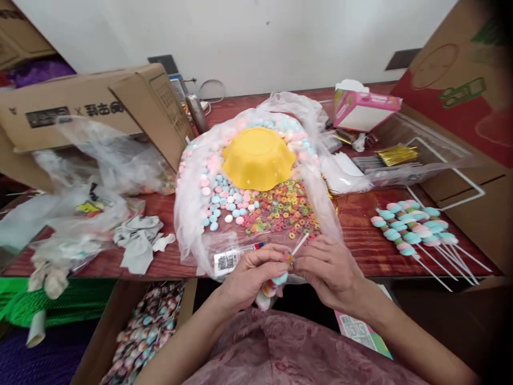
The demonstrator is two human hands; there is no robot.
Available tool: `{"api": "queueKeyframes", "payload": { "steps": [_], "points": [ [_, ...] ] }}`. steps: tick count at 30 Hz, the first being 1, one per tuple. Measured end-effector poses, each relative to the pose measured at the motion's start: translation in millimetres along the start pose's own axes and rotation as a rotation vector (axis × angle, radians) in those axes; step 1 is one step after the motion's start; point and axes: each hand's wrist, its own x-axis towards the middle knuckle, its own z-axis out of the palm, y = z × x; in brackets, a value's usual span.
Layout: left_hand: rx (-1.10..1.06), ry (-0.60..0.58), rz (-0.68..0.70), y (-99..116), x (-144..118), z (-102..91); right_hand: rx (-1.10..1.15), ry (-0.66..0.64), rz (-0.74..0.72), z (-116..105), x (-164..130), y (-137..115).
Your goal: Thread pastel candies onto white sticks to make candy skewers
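Note:
My left hand is closed around a candy skewer with blue, white and reddish pieces, held low at the table's front edge. Its white stick sticks up and to the right between my hands. At the stick, the fingers of my right hand are bent together; whatever they pinch is hidden. Just beyond my hands, colourful ring candies and pink, blue and white round candies lie on a spread plastic bag. An upturned yellow bowl rests among them.
Finished-looking candy skewers lie in a pile at right, below a clear bin with gold ties. Cardboard boxes and crumpled plastic stand at left, near a grey cloth. Below the table edge, a box holds many skewers.

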Motion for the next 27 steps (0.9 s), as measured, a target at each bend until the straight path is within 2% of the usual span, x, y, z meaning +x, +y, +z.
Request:
{"api": "queueKeyframes", "payload": {
  "steps": [2,5,7,9,14,16,18,20,22,23,25,27],
  "points": [
    [0.059,0.034,0.038,-4,-4,-3.6,0.269,0.006,0.116,15,4,-6],
    [0.263,0.112,0.189,-8,-13,-12.9,0.621,0.050,0.429,37,3,-9],
    [0.381,0.128,0.274,-9,-19,-19.6,0.787,0.090,0.570,50,3,-10],
    [0.407,0.132,0.277,-11,-23,-25.6,0.857,0.107,0.628,60,4,-12],
    [0.192,0.195,0.093,-20,-23,-35.4,0.802,-0.069,0.560,65,3,-10],
    [0.137,0.214,0.066,-24,-20,-36.5,0.744,-0.075,0.538,60,-3,-6],
    [0.103,0.257,0.076,-25,-16,-36.2,0.617,0.011,0.526,53,-9,-4],
    [0.085,0.315,0.097,-24,-12,-34.5,0.463,0.166,0.497,44,-12,-4],
    [0.084,0.344,0.103,-22,-8,-31.5,0.343,0.307,0.413,38,-10,-8],
    [0.091,0.335,0.098,-21,-7,-29.6,0.299,0.337,0.353,38,-6,-11],
    [0.102,0.305,0.092,-22,-6,-25.9,0.246,0.315,0.233,41,3,-16],
    [0.120,0.296,0.092,-24,-6,-23.5,0.270,0.249,0.186,49,12,-17]
  ]
}}
